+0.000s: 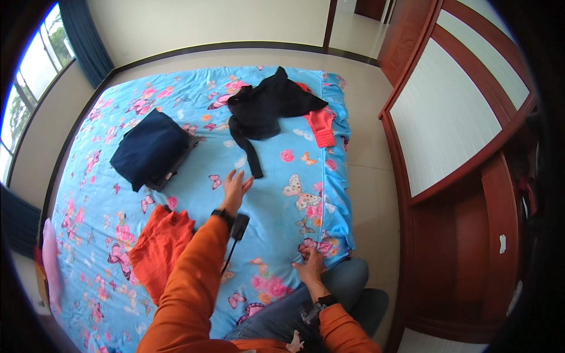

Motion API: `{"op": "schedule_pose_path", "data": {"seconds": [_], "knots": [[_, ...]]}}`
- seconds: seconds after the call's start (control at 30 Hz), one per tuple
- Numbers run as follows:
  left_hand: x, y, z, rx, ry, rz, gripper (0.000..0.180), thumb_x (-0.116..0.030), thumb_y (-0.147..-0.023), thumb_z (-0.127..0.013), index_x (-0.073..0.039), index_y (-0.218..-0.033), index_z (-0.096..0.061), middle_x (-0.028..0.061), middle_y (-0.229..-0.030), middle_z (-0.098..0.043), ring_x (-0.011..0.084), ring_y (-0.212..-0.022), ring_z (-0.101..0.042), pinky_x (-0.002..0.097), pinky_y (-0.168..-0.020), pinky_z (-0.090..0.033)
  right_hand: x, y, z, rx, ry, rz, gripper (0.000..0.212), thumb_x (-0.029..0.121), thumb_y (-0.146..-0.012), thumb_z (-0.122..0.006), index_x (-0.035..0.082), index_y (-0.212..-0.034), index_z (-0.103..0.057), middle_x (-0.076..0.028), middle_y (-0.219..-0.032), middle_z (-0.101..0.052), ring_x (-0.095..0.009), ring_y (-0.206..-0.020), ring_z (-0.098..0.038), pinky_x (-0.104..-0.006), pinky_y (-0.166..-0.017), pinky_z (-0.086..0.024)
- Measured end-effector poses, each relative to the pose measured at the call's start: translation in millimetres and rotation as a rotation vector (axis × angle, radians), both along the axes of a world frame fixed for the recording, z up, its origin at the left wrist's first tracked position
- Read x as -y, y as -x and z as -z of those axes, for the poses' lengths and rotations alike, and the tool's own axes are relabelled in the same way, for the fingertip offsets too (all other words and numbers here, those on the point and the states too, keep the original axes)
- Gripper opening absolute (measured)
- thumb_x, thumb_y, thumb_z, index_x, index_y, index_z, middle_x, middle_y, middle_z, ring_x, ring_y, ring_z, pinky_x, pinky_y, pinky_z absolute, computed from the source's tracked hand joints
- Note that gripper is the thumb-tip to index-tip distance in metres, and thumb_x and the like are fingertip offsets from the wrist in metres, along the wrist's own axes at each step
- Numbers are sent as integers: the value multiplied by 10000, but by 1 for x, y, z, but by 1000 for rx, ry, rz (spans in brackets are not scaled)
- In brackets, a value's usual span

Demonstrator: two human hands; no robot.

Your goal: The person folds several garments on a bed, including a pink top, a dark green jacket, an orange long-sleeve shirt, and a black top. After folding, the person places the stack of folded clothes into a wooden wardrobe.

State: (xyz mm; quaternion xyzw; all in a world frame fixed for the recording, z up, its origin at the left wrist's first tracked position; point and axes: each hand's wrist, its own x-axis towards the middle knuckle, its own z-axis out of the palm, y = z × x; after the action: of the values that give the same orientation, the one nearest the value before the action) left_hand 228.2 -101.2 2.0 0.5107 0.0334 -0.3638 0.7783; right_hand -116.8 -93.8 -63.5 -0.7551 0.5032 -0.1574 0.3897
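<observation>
My left hand [235,192] reaches out over the bed, fingers apart and holding nothing. It is close to the dangling sleeve end of a black long-sleeved garment [265,106], which lies spread out farther off. Partly beneath that garment is a coral-red piece of clothing [322,127]. Near my knee, my right hand [310,268] rests low over the bed's right edge, thumb and fingers apart, with nothing visible in it. A stack of folded dark blue clothes [150,150] sits to the left. An orange-red folded garment [159,250] lies beside my left forearm.
A blue flowered, butterfly-patterned sheet [229,156] covers the bed. A small black device [239,226] with a cable hangs by my left wrist. At the right stands a red-brown wooden wardrobe [453,253] with open shelves. Windows and dark curtains [85,44] line the left wall.
</observation>
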Motion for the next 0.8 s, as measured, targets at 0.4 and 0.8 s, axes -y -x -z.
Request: {"op": "schedule_pose_path", "data": {"seconds": [0.4,0.8], "knots": [[-60,116,-5,808,-421,383,182,-208,-922,-641,-26,-917,-644,-1,-640,-540,75,-587,-460,284,-511,-396,5,-1,-17,159,-154,54,383,143,-686,-845,68,-977,-608,-116,-959,-573,-243,-844,-589,-369,-760,-489],[-195,247,-113,765,-162,1427,252,-192,-910,-675,-47,-1116,-685,117,-924,-698,184,-825,-653,319,-743,-516,-13,10,-73,622,-1038,-31,495,103,-868,-685,77,-1313,-471,-52,-941,-677,-99,-684,-582,-254,-567,-471]]}}
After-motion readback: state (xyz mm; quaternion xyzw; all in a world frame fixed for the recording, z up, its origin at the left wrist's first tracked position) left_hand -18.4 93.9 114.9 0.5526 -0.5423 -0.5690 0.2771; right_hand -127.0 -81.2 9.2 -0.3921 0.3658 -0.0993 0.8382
